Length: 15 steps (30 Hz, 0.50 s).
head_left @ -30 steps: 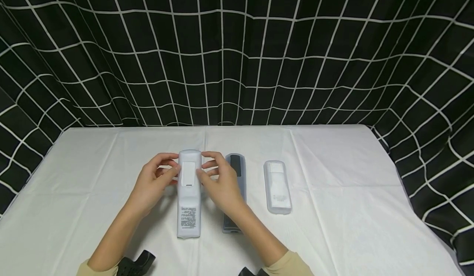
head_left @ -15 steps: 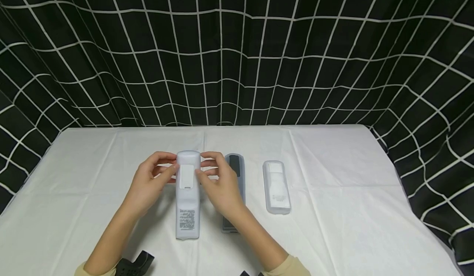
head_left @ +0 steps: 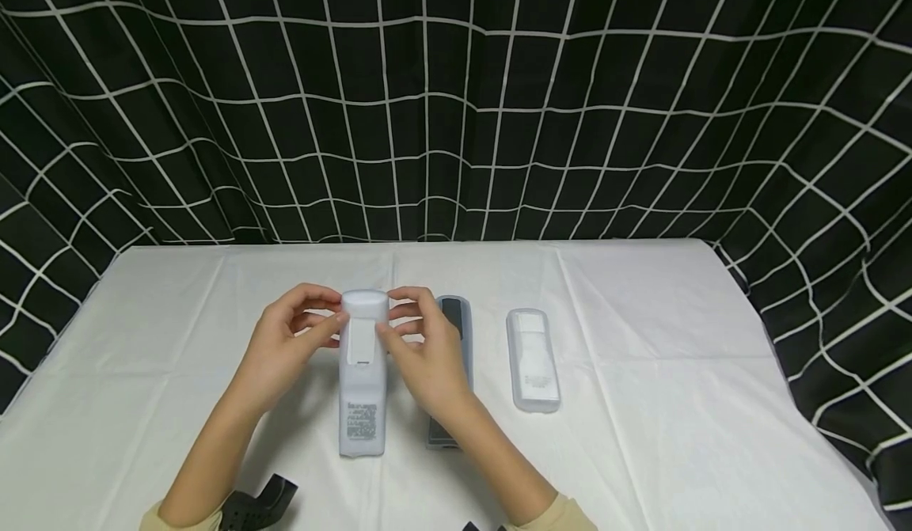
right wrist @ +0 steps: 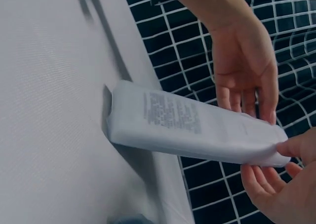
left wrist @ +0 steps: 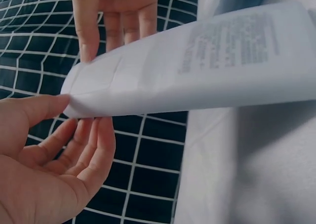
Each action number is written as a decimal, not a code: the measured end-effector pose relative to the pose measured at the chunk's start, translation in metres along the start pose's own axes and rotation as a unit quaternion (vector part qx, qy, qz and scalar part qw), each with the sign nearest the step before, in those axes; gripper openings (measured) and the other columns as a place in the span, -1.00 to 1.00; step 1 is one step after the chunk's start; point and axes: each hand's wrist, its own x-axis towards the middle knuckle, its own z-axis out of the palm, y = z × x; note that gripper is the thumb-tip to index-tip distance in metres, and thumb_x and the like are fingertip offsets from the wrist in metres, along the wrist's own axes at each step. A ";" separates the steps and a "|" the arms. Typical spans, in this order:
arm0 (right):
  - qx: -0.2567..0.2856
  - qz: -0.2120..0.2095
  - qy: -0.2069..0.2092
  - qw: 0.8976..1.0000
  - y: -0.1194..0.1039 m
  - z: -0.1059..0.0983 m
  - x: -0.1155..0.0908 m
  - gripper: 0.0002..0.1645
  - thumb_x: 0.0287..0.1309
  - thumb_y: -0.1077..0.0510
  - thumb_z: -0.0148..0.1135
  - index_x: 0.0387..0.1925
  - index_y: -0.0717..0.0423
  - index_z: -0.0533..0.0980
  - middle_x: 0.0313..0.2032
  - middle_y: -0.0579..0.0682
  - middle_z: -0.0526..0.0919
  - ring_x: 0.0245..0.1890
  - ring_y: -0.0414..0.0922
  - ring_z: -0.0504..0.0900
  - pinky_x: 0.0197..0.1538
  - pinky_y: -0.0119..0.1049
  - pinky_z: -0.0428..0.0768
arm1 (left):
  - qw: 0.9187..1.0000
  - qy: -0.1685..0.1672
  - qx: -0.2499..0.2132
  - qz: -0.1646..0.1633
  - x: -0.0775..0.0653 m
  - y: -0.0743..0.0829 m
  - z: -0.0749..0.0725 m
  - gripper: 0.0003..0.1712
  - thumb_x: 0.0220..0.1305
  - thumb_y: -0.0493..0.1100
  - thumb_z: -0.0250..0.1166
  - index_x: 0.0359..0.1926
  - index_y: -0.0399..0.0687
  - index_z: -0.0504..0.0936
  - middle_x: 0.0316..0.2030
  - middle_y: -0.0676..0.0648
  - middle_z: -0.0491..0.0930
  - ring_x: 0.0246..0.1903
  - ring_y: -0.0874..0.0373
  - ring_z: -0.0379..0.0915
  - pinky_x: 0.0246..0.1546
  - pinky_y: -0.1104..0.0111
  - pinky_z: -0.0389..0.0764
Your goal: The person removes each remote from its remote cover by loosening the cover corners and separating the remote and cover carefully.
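Observation:
A white remote control [head_left: 362,388] stands tilted, its back with the battery cover and printed label toward me. A cloudy, translucent sleeve covers it. My left hand [head_left: 288,349] pinches its upper left edge between thumb and fingers. On the opposite edge, my right hand [head_left: 427,357] pinches it the same way. In the right wrist view the remote's lower end is right at the white cloth, while the upper end is raised. Partly hidden behind my right hand lies a dark grey remote [head_left: 454,317] in a similar sleeve.
Farther right lies a shorter white remote [head_left: 533,361], back side up, also in a clear sleeve. All of this is on a table with a creased white cloth [head_left: 663,341]. A black curtain with a white grid [head_left: 456,104] surrounds the back and sides.
The remote's top has been raised a little toward me, so its back looks more foreshortened. Both hands have risen slightly with it and keep their hold. The other remotes lie still.

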 end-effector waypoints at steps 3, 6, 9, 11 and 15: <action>0.006 -0.010 0.000 1.000 -0.001 -0.001 0.000 -0.60 0.30 0.31 0.25 0.14 0.10 0.45 -0.06 0.15 0.61 -0.21 -0.03 0.66 -0.13 -0.15 0.72 | 1.000 0.000 -0.002 0.008 0.001 0.002 0.000 -0.68 0.40 -0.24 0.26 0.09 -0.33 0.51 0.02 -0.23 0.55 -0.22 0.19 0.63 -0.14 0.32 0.72; 0.006 -0.016 0.001 1.000 -0.002 -0.002 0.001 -0.62 0.30 0.29 0.25 0.13 0.09 0.46 -0.05 0.14 0.62 -0.20 -0.03 0.65 -0.13 -0.17 0.72 | 1.000 0.000 -0.005 0.012 0.001 0.005 0.000 -0.68 0.40 -0.26 0.25 0.10 -0.33 0.50 0.02 -0.23 0.54 -0.21 0.20 0.63 -0.14 0.34 0.72; 0.008 -0.021 0.000 1.000 -0.004 -0.002 0.002 -0.62 0.31 0.29 0.26 0.12 0.10 0.46 -0.05 0.14 0.63 -0.19 -0.03 0.65 -0.13 -0.20 0.72 | 1.000 0.000 -0.010 0.020 0.001 0.007 -0.001 -0.67 0.40 -0.28 0.25 0.11 -0.33 0.50 0.03 -0.22 0.53 -0.20 0.20 0.63 -0.13 0.35 0.72; 0.010 -0.024 -0.001 1.000 -0.005 -0.002 0.002 -0.63 0.31 0.28 0.26 0.12 0.10 0.46 -0.05 0.13 0.63 -0.19 -0.03 0.65 -0.14 -0.23 0.72 | 1.000 0.000 -0.011 0.027 0.001 0.008 -0.002 -0.66 0.40 -0.29 0.25 0.13 -0.33 0.49 0.04 -0.22 0.53 -0.20 0.19 0.62 -0.14 0.35 0.72; 0.013 -0.029 -0.002 0.999 -0.008 -0.002 0.002 -0.64 0.31 0.28 0.26 0.11 0.10 0.46 -0.05 0.13 0.64 -0.19 -0.03 0.65 -0.15 -0.28 0.71 | 0.999 0.004 -0.012 0.039 0.000 0.009 -0.002 -0.65 0.40 -0.29 0.26 0.16 -0.29 0.51 0.04 -0.21 0.55 -0.17 0.18 0.61 -0.14 0.35 0.73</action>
